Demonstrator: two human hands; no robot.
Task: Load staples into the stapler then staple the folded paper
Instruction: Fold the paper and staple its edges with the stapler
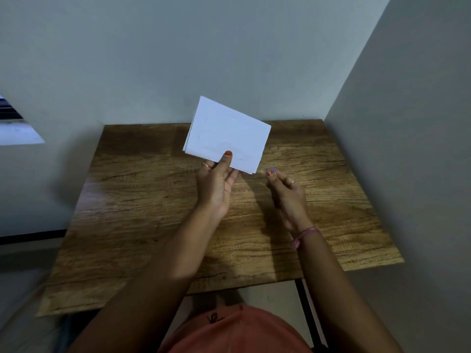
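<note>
My left hand (216,179) pinches the folded white paper (226,131) by its near edge, thumb on top, and holds it tilted above the far middle of the wooden table (142,212). A small staple mark shows near the paper's upper part. My right hand (285,189) hovers just right of the paper's lower corner, fingers loosely curled, holding nothing and apart from the paper. No stapler or staples are in view.
The table stands in a corner, with a grey wall (229,59) behind it and another wall (407,149) along its right side. A window (15,126) shows at the far left. My lap in orange cloth (234,332) is below the table's near edge.
</note>
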